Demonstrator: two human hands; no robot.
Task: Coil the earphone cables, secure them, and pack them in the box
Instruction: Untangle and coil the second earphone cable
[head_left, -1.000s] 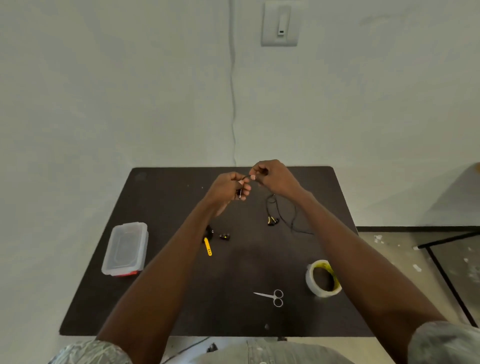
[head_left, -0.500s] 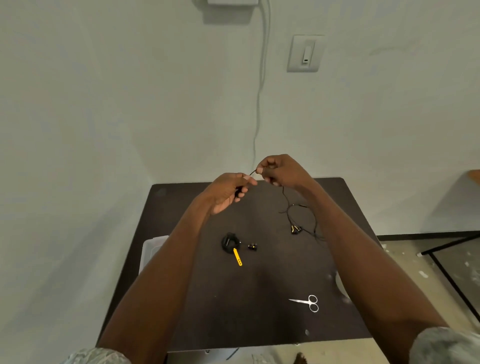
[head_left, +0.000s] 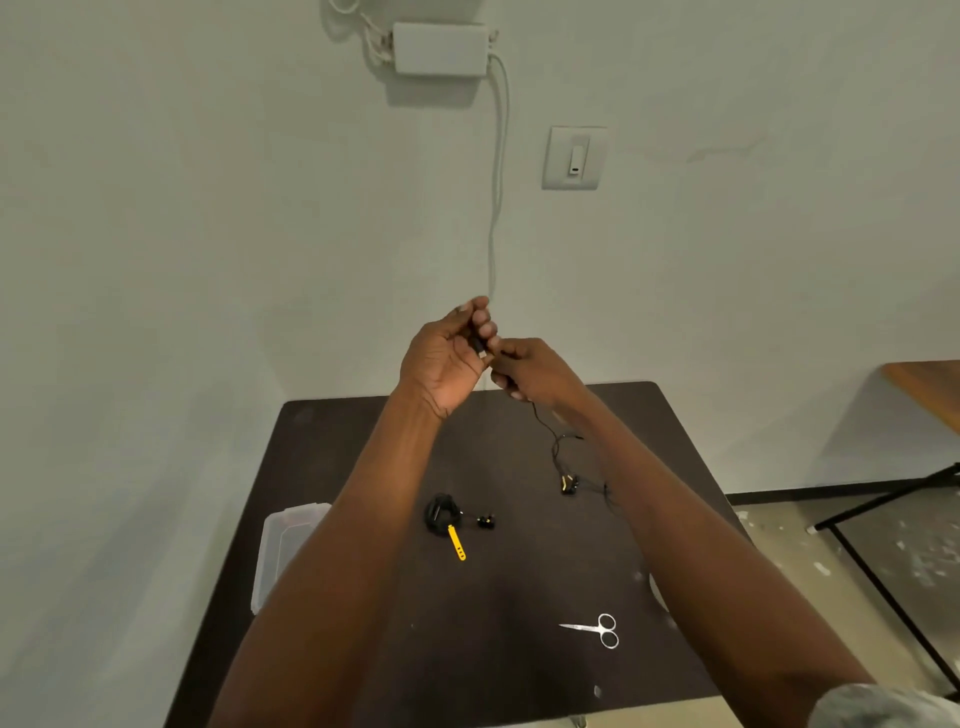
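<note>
**Coiling in progress: second earphone cable, plug end in hand**

The loose earphone cable (head_left: 545, 431) is hanging from the raised hands and trailing down to the table (head_left: 519, 582), where its yellow-and-black earbuds (head_left: 568, 484) are lying at about 2 o'clock from table centre. The left hand (head_left: 447, 358) is holding the plug end of that cable, thumb and fingers curled around a short dark barrel. The right hand (head_left: 530, 369) is pinching the cable just below, fingers closed on the strand — the two hands are touching at 12 o'clock above the far table edge.

Judged from the layout, one set is already finished: a coiled earphone bundle (head_left: 441, 514) is lying near table centre with a yellow strap (head_left: 457, 543) fastened around it and its buds (head_left: 485, 520) resting just beside it at 3 o'clock. The second cable is showing almost no loops yet, so winding is only beginning.

Remaining work, as far as can be seen — winding the hanging length, securing it, then packing both sets. The clear plastic box (head_left: 283, 545) is sitting at 9 o'clock, partly hidden behind the left forearm; whether its lid is on cannot be determined. Small scissors (head_left: 597, 630) are lying at 5 o'clock, untouched.
</note>
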